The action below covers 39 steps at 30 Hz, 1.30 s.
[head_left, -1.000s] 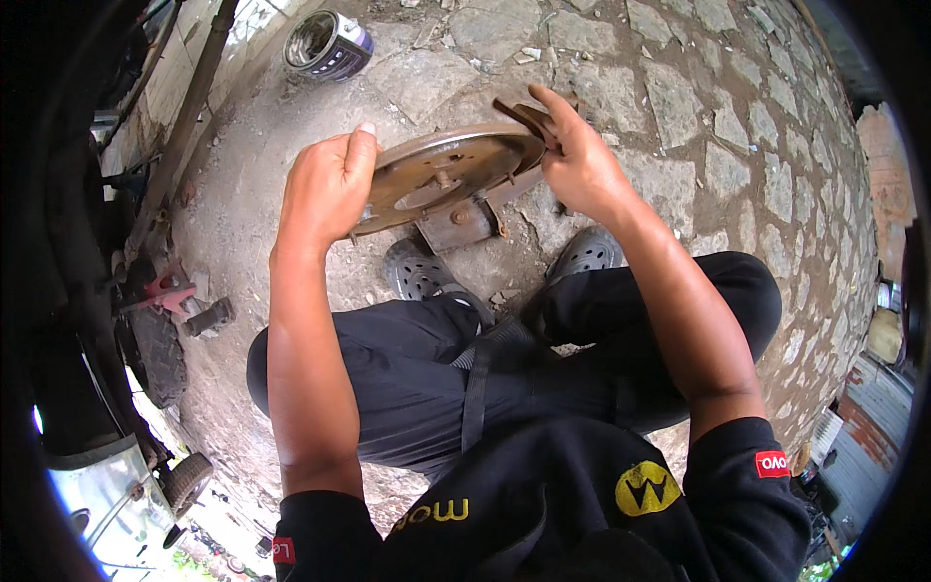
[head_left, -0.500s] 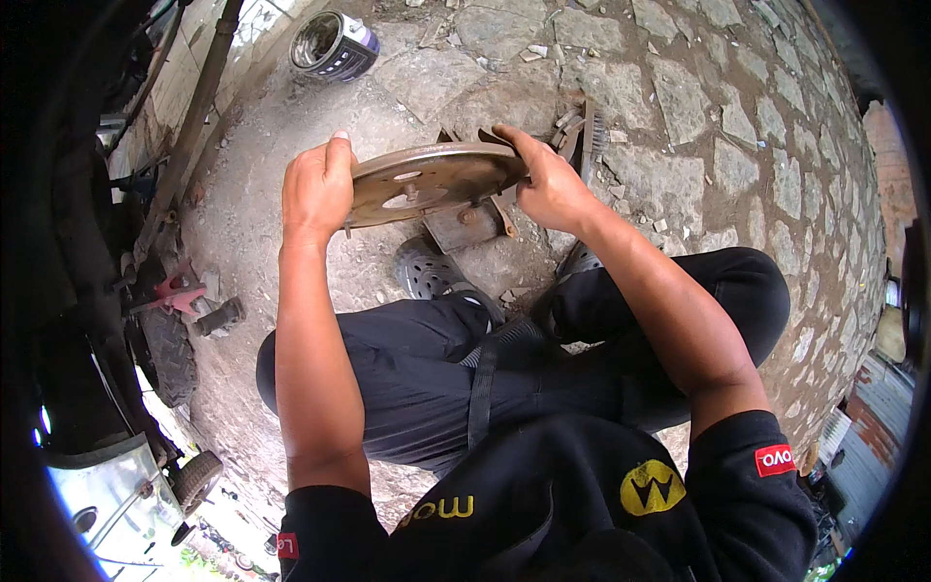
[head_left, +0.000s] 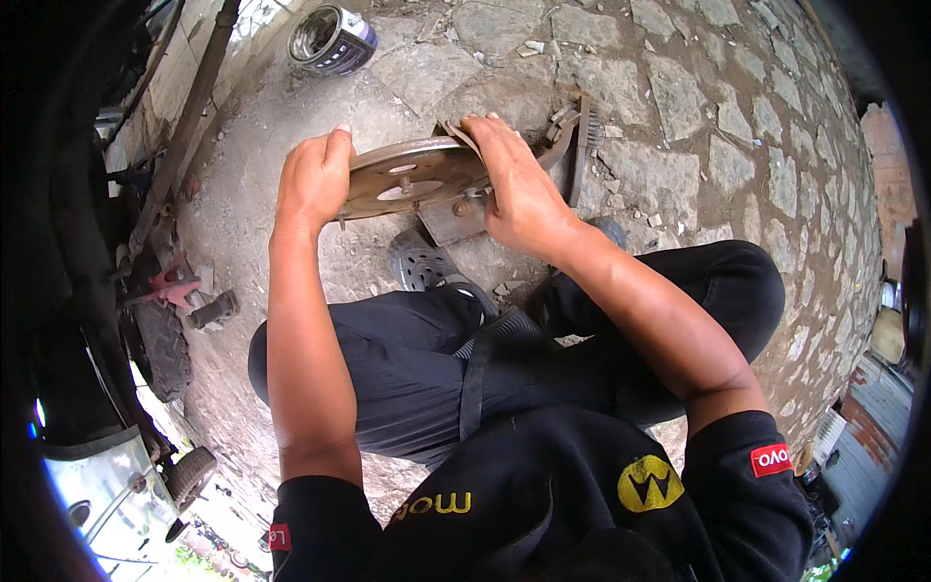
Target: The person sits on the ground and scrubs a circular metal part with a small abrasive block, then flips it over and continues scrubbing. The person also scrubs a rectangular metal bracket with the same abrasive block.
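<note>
A round metal plate (head_left: 383,190), with cut-out holes and short studs, is held up and tilted in front of me. My left hand (head_left: 312,184) grips its left rim, thumb up along the edge. My right hand (head_left: 524,194) lies over the right part of the plate, fingers stretched close together and pressing a thin brown sheet (head_left: 467,143) against the rim. That hand hides the plate's right end. Below the plate, a flat rusty metal piece (head_left: 451,226) with a round knob rests on the ground, partly covered.
A wire brush (head_left: 580,160) lies past my right hand. An open paint can (head_left: 335,41) stands at the far left. A pink-red metal stand (head_left: 173,283), a dark cylindrical piece (head_left: 213,310) and a tyre (head_left: 160,349) are at left. Stone paving (head_left: 669,175) stretches right.
My right hand has slid leftward along the plate's rim, bringing the brown sheet with it, and its fingers now lie flatter. My left hand keeps its grip, and the plate has shifted slightly left.
</note>
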Motion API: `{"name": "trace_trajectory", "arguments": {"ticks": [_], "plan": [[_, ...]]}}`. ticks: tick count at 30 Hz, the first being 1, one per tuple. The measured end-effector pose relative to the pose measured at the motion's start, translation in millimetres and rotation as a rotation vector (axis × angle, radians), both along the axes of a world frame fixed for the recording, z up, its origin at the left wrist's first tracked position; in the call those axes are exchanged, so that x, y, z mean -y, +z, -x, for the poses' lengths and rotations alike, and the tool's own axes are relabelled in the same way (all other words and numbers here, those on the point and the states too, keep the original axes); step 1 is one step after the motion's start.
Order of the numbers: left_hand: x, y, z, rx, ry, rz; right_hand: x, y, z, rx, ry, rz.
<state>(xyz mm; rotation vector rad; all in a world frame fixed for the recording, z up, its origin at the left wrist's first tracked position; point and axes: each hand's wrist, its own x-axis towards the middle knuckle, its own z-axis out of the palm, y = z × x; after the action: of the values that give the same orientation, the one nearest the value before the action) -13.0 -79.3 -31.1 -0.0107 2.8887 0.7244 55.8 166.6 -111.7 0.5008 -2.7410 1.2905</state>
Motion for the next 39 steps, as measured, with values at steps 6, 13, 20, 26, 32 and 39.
{"name": "trace_trajectory", "arguments": {"ticks": [6,13,20,26,32,39], "plan": [[8.3,-3.3,-0.1,0.04,-0.023,-0.03,10.1,14.4,-3.7,0.019,-0.013,-0.021],[7.1,1.8,4.1,0.12,-0.035,-0.058,1.9,11.5,4.5,0.238,-0.081,-0.122],[7.4,-0.1,1.9,0.142,-0.035,-0.057,-1.8,18.7,16.2,0.456,-0.031,-0.131],[2.4,6.2,3.2,0.166,0.002,-0.041,0.1,25.2,12.2,0.266,0.011,-0.104],[5.1,5.9,8.0,0.2,-0.039,-0.007,11.2,40.4,0.6,-0.171,0.091,-0.099],[1.8,4.4,0.3,0.146,-0.022,-0.026,10.2,34.4,1.6,-0.163,0.072,-0.236]]}}
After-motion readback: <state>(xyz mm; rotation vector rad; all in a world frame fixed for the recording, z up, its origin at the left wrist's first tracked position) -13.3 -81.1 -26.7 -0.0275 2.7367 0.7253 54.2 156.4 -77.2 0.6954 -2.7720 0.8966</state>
